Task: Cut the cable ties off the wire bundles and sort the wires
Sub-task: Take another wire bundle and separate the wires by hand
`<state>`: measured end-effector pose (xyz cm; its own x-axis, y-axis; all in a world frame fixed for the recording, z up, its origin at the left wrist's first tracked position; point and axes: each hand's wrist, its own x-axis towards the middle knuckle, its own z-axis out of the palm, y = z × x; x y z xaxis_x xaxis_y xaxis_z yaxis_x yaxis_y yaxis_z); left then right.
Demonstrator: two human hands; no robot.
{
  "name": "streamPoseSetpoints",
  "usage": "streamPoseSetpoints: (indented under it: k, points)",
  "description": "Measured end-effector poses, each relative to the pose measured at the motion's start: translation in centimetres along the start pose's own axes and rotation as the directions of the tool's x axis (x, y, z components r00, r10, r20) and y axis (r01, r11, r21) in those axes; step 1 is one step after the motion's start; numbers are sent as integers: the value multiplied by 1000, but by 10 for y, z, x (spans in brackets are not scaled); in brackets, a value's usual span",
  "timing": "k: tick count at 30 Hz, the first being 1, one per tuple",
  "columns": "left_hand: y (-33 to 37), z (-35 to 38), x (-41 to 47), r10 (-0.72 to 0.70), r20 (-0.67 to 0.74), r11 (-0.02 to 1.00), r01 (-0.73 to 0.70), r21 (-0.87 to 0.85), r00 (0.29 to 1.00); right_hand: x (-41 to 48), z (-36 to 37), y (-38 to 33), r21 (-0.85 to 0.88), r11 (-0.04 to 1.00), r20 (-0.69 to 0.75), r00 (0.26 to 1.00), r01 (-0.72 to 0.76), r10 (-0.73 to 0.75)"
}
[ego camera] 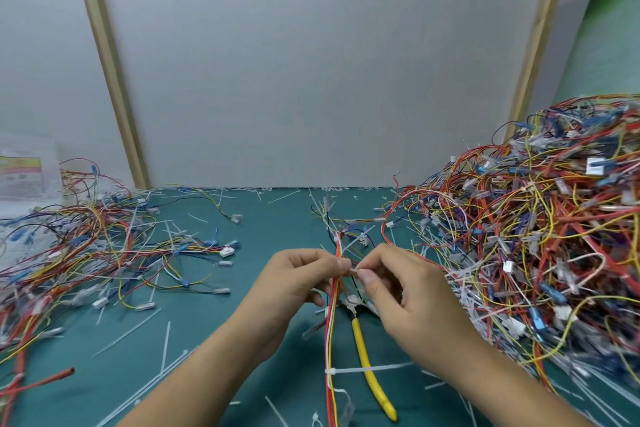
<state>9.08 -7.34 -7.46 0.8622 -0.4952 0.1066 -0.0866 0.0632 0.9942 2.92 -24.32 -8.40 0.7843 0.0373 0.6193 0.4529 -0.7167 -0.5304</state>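
The left hand (304, 282) and right hand (401, 291) meet just above the green table (277, 225), close to the near edge. Between them runs a thin wire bundle (330, 333) of red, yellow and white wires. It rises from the bottom of the view, passes through the left hand and continues past the fingertips towards the back.

The left hand's fingers are curled round the bundle, with thumb and forefinger nipped on it. The right hand's thumb and forefinger pinch a small white cable tie (353, 270) on the bundle, touching the left fingertips; its other fingers are curled loosely.

Lower on the bundle a second cable tie (391, 366) is fastened, its tail pointing right. Yellow-handled cutters (369, 371) lie on the table just right of the bundle, their head below the right hand.

A tall tangled wire heap (536, 236) fills the right side, just beside the right hand. A flatter spread of wires (90, 246) lies well apart on the left. Cut tie strips (166, 347) litter the table.
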Motion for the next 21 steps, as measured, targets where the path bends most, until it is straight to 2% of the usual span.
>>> streamPoseSetpoints:
  k: [3, 7, 14, 21]
  points:
    - [0, 0, 0, -8, -7, 999, 8, 45, 1000, -1, 0, 0, -35, 999, 38, 999, -15, 16]
    - [-1, 2, 0, -26, -41, 995, 30, 94, 999, -2, 3, -3, 62, 994, 106, 991, -85, 78]
    - [1, -1, 1, -36, -38, 983, 42, 179, 999, 2, -1, -6, 104, 986, 145, 982, -134, 118]
    - [1, -1, 1, -25, -46, 982, 33, 188, 999, 2, -1, -4, 111, 984, 149, 981, -138, 120]
